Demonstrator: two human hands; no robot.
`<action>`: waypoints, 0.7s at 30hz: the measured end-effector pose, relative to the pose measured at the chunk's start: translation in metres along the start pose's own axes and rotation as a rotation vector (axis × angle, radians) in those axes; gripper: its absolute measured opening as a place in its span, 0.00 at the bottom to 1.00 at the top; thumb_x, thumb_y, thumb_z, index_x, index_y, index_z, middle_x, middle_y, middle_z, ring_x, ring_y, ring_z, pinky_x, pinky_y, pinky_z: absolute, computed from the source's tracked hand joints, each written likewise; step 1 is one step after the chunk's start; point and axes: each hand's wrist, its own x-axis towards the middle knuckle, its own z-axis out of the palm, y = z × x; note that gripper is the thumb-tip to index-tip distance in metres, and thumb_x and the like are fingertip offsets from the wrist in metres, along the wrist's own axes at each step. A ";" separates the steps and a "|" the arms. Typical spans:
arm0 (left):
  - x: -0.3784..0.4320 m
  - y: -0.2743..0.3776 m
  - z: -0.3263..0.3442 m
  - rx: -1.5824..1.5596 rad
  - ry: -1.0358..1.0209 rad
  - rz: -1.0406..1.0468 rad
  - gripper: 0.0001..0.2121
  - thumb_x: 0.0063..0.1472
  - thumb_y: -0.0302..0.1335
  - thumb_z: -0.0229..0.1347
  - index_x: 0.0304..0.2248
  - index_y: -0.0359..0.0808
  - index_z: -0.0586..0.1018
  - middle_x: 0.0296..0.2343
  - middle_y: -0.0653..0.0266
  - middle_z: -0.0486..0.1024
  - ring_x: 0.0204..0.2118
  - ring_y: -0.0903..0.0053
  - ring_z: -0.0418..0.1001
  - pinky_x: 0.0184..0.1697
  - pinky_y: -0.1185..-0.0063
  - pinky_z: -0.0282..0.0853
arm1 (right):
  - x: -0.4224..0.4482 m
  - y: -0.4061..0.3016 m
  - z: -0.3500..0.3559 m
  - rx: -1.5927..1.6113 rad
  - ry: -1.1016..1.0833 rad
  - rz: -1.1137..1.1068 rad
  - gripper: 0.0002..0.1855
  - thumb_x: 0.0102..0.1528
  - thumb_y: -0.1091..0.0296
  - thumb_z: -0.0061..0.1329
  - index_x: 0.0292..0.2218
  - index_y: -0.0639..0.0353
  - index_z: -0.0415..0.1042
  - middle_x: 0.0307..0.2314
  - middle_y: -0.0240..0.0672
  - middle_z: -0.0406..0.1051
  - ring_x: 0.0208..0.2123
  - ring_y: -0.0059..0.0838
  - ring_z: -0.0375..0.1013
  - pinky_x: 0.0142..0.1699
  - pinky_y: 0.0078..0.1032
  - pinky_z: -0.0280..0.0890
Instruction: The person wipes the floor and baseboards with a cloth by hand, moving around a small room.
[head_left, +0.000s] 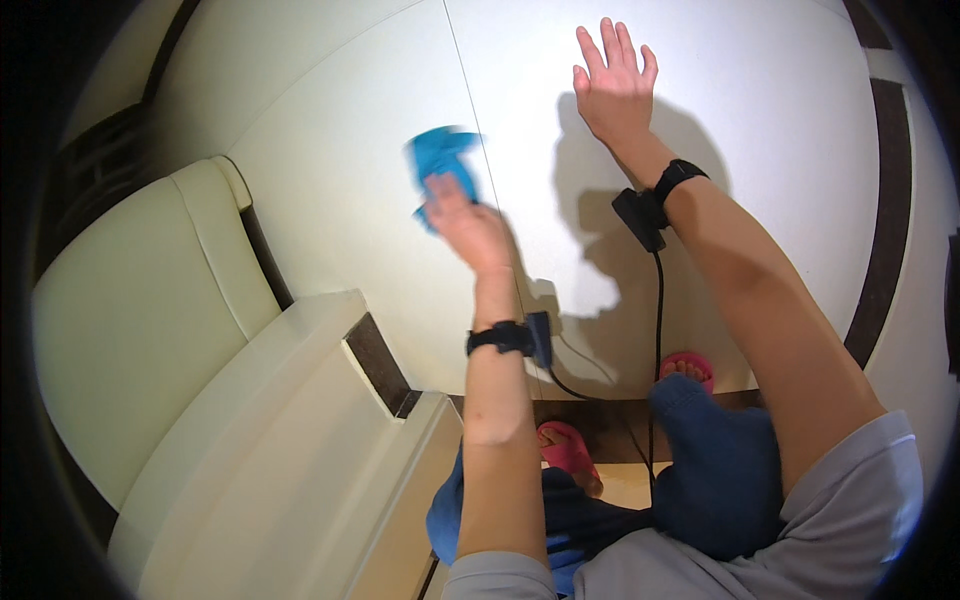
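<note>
A blue cloth (444, 157) lies bunched against a pale, smooth panel surface (360, 187), left of a thin vertical seam. My left hand (466, 221) presses on the cloth's lower part with its fingers; both are blurred. To the upper right, my right hand (619, 90) is held with fingers spread over the same surface and has nothing in it. Whether its palm touches the surface cannot be told. Each wrist wears a black strap with a small black device, and cables run down from them.
At the left stand a cream rounded padded piece (142, 255) and a pale ledge (247, 420) with a dark inset. A dark strip (889, 217) borders the panel at right. Below are my feet in pink slippers (566, 450), beside black cables (658, 322).
</note>
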 end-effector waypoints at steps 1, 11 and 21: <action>0.005 -0.017 -0.004 0.085 0.019 -0.161 0.27 0.50 0.13 0.46 0.53 0.26 0.68 0.57 0.41 0.60 0.58 0.44 0.56 0.64 0.60 0.49 | 0.001 -0.001 -0.001 -0.006 0.005 -0.014 0.28 0.55 0.60 0.49 0.57 0.48 0.66 0.57 0.44 0.61 0.61 0.37 0.57 0.62 0.47 0.46; 0.040 0.086 -0.007 -0.175 -0.417 0.202 0.28 0.51 0.14 0.48 0.55 0.33 0.69 0.59 0.53 0.60 0.61 0.48 0.55 0.64 0.67 0.53 | 0.002 0.004 -0.007 0.028 -0.197 0.078 0.30 0.57 0.56 0.45 0.60 0.45 0.59 0.61 0.39 0.52 0.64 0.36 0.47 0.63 0.50 0.41; 0.030 -0.056 -0.050 0.080 -0.571 -0.633 0.31 0.57 0.21 0.46 0.61 0.28 0.55 0.61 0.39 0.49 0.63 0.44 0.47 0.66 0.63 0.44 | 0.007 0.001 -0.016 -0.096 -0.316 0.094 0.30 0.58 0.56 0.41 0.61 0.46 0.56 0.62 0.41 0.50 0.65 0.37 0.45 0.63 0.51 0.39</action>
